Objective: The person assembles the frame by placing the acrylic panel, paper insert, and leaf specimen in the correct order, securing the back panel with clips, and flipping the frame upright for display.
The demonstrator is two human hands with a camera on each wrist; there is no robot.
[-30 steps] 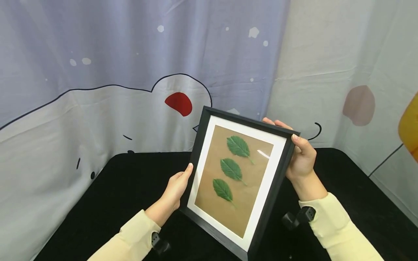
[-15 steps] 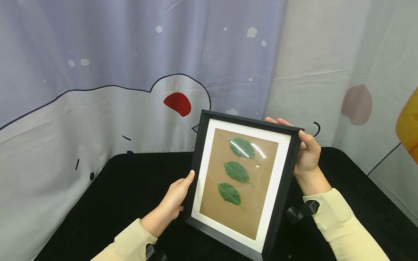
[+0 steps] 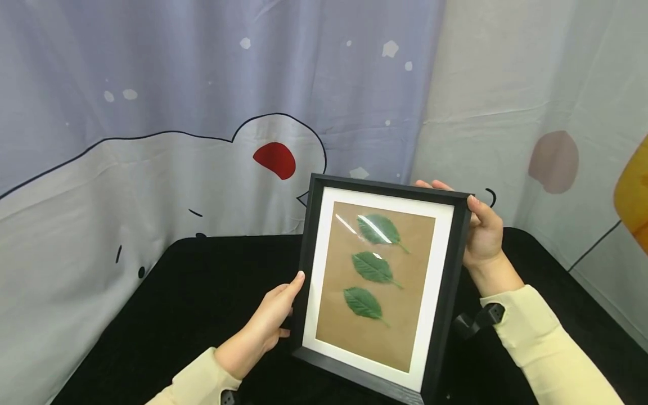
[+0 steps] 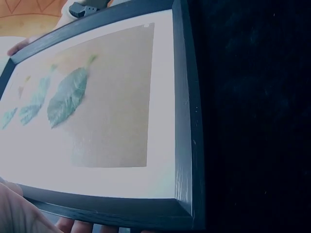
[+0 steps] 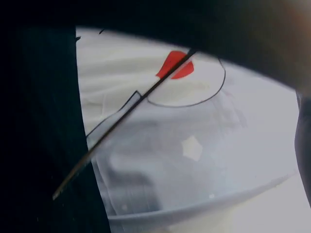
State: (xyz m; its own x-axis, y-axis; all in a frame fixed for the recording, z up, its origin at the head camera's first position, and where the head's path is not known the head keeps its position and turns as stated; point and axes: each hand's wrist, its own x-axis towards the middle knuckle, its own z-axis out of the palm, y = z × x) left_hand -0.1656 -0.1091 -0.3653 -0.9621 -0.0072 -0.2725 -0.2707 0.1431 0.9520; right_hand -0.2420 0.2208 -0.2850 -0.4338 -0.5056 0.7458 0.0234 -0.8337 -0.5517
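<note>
A black picture frame with a white mat and several green leaves on a tan backing is held up, leaning slightly to one side. In the head view my left hand grips its left side, thumb along the front edge. Fingers of that hand curl under the frame's side in the left wrist view. My right hand holds the upper right corner, thumb at the front and fingertips behind the top edge. Light streaks reflect off the glazing over the upper leaves.
A black-covered table lies beneath the frame. Behind it hangs a pale curtain printed with cartoon shapes. In the right wrist view a thin dark strip crosses diagonally before the curtain. Dark wrist devices sit at the cuffs.
The frame has turned counterclockwise toward upright, its right side shifting right and its top left corner lowering a little. My right hand moved right with it; my left hand went slightly down.
</note>
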